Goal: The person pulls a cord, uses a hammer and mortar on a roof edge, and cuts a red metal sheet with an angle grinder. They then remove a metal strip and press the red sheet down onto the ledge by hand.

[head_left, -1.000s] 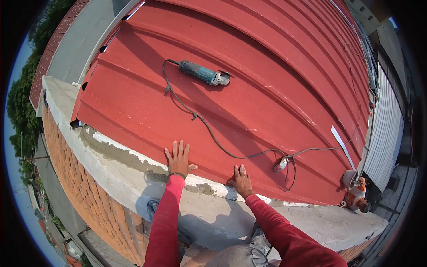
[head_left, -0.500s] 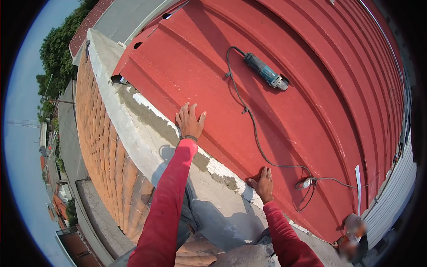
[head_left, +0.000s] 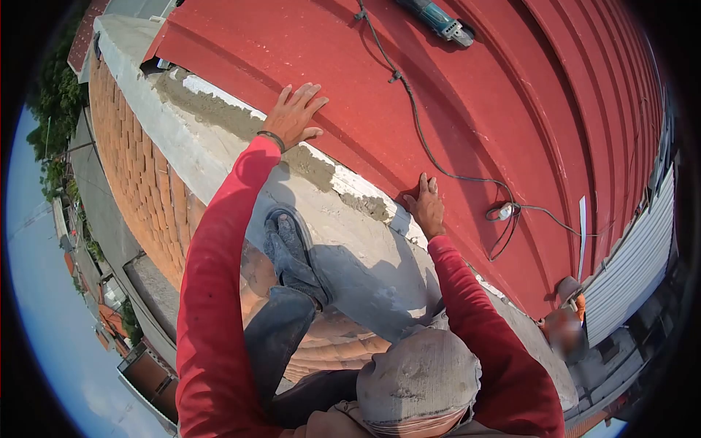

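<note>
My left hand lies flat with fingers spread on the edge of the red metal roof sheet, a dark band around its wrist. Farther right along the same edge, my right hand rests on the sheet with its fingers stretched out. Neither holds anything. A blue angle grinder lies on the sheet beyond both hands, partly cut off by the top of the view. Its dark cable runs down past my right hand to a white plug.
Grey mortar lines the roof edge beside a pale concrete ledge. My sandalled foot stands on this ledge. Orange clay tiles slope away at left. Another person, blurred, is at lower right near corrugated sheeting.
The view has tilted down, so the grinder sits higher and my foot and legs show more. Both hands stay on the roof edge; my left hand is spread wider.
</note>
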### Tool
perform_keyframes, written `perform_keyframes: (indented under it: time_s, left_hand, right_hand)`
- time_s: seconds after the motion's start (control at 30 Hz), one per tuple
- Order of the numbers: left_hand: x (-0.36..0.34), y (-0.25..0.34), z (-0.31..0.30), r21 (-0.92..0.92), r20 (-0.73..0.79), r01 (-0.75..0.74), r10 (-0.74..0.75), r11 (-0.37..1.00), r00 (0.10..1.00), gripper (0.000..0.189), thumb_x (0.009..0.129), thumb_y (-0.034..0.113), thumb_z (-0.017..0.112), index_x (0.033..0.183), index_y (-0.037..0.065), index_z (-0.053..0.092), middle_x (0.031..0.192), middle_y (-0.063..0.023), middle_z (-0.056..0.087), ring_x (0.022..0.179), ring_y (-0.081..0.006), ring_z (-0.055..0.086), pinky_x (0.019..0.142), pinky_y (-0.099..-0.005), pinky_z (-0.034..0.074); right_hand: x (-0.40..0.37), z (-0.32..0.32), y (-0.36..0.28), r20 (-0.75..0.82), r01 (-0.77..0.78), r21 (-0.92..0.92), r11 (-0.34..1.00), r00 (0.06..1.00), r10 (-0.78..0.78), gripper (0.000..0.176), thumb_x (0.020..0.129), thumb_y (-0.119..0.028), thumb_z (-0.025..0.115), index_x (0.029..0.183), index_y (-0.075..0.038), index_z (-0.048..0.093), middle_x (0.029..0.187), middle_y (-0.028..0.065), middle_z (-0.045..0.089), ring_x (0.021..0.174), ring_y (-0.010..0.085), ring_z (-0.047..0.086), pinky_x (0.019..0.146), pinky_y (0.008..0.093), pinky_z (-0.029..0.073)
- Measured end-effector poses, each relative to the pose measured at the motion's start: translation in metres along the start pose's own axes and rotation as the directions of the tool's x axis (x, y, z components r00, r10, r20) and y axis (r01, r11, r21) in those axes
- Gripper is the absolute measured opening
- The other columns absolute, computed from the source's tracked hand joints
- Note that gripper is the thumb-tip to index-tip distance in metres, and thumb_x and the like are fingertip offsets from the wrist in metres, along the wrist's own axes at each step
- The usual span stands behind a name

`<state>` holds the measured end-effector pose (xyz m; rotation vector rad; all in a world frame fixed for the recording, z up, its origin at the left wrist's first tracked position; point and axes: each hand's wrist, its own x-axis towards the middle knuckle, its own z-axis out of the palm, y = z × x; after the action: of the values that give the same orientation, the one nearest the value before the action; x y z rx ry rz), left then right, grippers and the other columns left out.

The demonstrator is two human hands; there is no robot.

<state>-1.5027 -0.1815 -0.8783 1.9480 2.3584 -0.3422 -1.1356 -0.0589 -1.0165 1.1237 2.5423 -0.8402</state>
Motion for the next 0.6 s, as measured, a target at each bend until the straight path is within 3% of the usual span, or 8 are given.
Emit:
perform_keyframes:
  time_s: [0.1,0.2,0.27,0.3,0.37,0.4,0.47,0.6]
  left_hand:
    - [0.014,0.025,0.026,-0.031,-0.007,-0.023,0.023,0.999,1.000,0.069,0.084,0.056,0.061,0.139,0.019,0.043,0.147,-0.0087,0.038,0.141,-0.0256,0.030,0.117,-0.0507,0.020]
    - [0.022,0.046,0.039,-0.151,0.034,0.189,-0.186,0.970,0.982,0.067,0.087,0.054,0.060,0.141,0.020,0.041,0.149,-0.0096,0.036,0.140,-0.0280,0.030,0.116,-0.0515,0.022]
    - [0.029,0.046,0.039,-0.314,-0.209,0.485,-0.557,0.817,0.804,0.069,0.089,0.052,0.060,0.143,0.015,0.037,0.148,-0.0179,0.035,0.139,-0.0348,0.031,0.113,-0.0532,0.025]
    - [0.033,0.040,0.043,-0.317,-0.209,0.487,-0.561,0.814,0.801,0.069,0.089,0.052,0.060,0.143,0.015,0.037,0.148,-0.0179,0.035,0.139,-0.0348,0.031,0.113,-0.0532,0.025]
    - [0.038,0.021,0.056,-0.632,-0.162,0.707,-0.946,0.317,0.280,0.082,0.086,0.053,0.064,0.144,0.004,0.032,0.145,-0.0272,0.034,0.136,-0.0411,0.033,0.111,-0.0511,0.029]
    - [0.040,0.013,0.059,-0.631,-0.158,0.707,-0.946,0.318,0.285,0.082,0.086,0.053,0.064,0.144,0.004,0.032,0.145,-0.0272,0.034,0.136,-0.0411,0.033,0.111,-0.0511,0.029]
    - [0.043,-0.001,0.052,-0.809,0.310,0.540,-0.949,-0.230,0.059,0.099,0.080,0.054,0.070,0.144,-0.004,0.022,0.147,-0.0310,0.025,0.136,-0.0419,0.029,0.112,-0.0496,0.026]
    - [0.048,-0.021,0.051,-0.755,0.417,0.529,-0.906,-0.388,-0.070,0.107,0.075,0.053,0.073,0.144,-0.008,0.019,0.148,-0.0284,0.025,0.136,-0.0408,0.032,0.112,-0.0468,0.028]
  right_hand:
    - [0.007,-0.009,0.001,0.072,-0.035,0.037,0.999,0.997,0.033,0.080,0.080,-0.036,0.074,0.145,-0.007,0.036,0.145,0.0272,0.039,0.120,0.0445,0.053,0.091,0.0487,0.051]
    - [0.007,-0.023,0.000,0.091,-0.029,0.038,0.999,0.996,0.026,0.077,0.079,-0.039,0.075,0.143,-0.009,0.043,0.141,0.0259,0.046,0.115,0.0423,0.058,0.090,0.0478,0.052]
    - [0.010,-0.028,0.008,0.122,-0.019,0.055,0.998,0.992,0.012,0.076,0.079,-0.039,0.075,0.142,-0.009,0.045,0.137,0.0268,0.049,0.114,0.0407,0.059,0.091,0.0465,0.051]
    - [0.013,-0.031,0.011,0.148,-0.002,0.080,0.997,0.989,-0.010,0.074,0.079,-0.040,0.075,0.140,-0.008,0.048,0.134,0.0277,0.052,0.113,0.0392,0.060,0.092,0.0451,0.050]
    - [0.021,-0.032,0.023,0.181,0.005,0.146,0.989,0.983,-0.032,0.074,0.078,-0.039,0.075,0.141,-0.009,0.047,0.135,0.0261,0.052,0.111,0.0397,0.061,0.093,0.0460,0.050]
    - [0.020,-0.031,0.029,0.215,0.005,0.216,0.976,0.975,-0.053,0.075,0.078,-0.038,0.075,0.141,-0.009,0.047,0.136,0.0245,0.052,0.110,0.0402,0.061,0.093,0.0469,0.050]
    - [0.017,-0.032,0.032,0.228,0.004,0.228,0.974,0.972,-0.058,0.075,0.078,-0.039,0.075,0.141,-0.009,0.047,0.136,0.0238,0.052,0.110,0.0397,0.061,0.093,0.0466,0.050]
    - [0.021,-0.025,0.032,0.209,0.017,0.235,0.972,0.976,-0.067,0.074,0.079,-0.040,0.074,0.141,-0.009,0.047,0.137,0.0249,0.050,0.109,0.0390,0.062,0.092,0.0458,0.050]
